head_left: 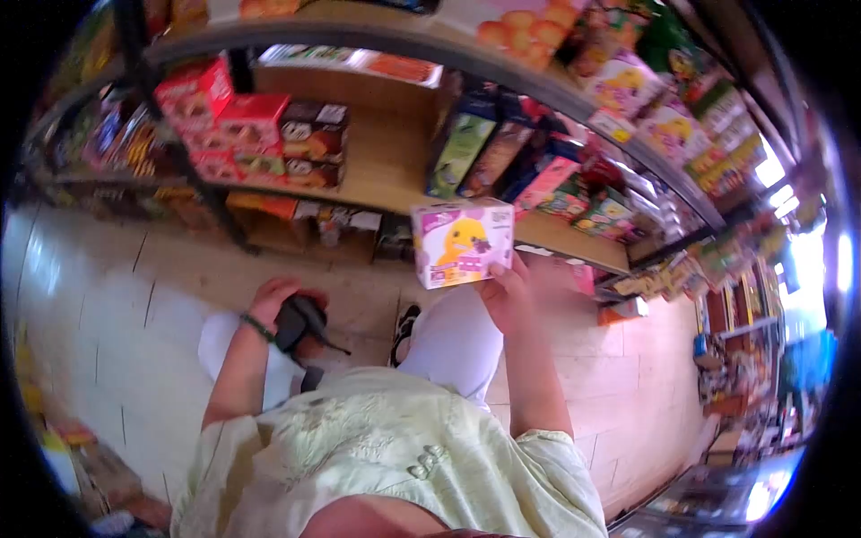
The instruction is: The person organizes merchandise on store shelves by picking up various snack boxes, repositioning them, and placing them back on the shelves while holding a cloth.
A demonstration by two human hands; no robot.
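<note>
Clearly, the right hand (508, 292) is clamped on a small white and pink box (462, 247), gripping it at its lower right corner, and a yellow cartoon figure is visible on its front. This box is in the air before the shelf unit (386, 148), in front of the edge of its wooden board, and above the white trousers (456, 336) of the person. The left hand (273, 300) is well apart from the right one, low at the other side, and it is against a dark grey object (302, 321); whether its fingers close around this object, I cannot tell. On its wrist is a green bracelet (257, 326). Behind the held box, on the board, a green box (462, 143) leans beside other narrow boxes, while red boxes (256, 125) stand stacked further left, next to brown boxes (314, 139). Below, one black shoe (405, 332) rests on the tiled floor (112, 305)
</note>
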